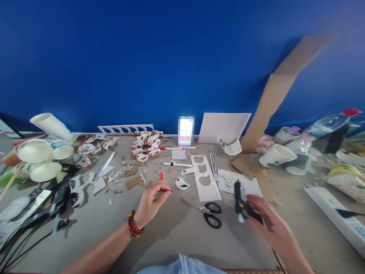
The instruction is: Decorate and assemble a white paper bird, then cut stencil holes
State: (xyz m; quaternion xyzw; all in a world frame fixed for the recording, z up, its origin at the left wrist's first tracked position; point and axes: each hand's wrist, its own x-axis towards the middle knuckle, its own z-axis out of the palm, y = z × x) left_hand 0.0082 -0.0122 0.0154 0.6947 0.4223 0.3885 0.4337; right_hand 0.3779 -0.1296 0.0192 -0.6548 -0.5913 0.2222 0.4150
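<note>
My left hand point(154, 199), with a red beaded bracelet point(135, 224) at the wrist, is closed in a pinch over the table. A tiny dark bit shows at its fingertips, too small to name. Just right of it lies a white bird cutout point(181, 183) with a red beak and a black wing mark. A small red-and-white piece point(162, 176) lies above the fingers. My right hand point(269, 217) is wrapped round a black hot glue gun point(238, 201), slightly blurred, in front of a paper with a bird drawing point(236, 182). Between the hands rest black-handled scissors point(211, 215).
Many finished birds point(145, 146) cluster at the back. A white board with cut-outs point(203, 179), a purple cutter point(213, 165) and a marker point(177, 164) lie mid-table. Paper cups point(278, 155) and a power strip point(333, 219) stand right; cups point(45, 172) and cables point(25, 236) crowd the left.
</note>
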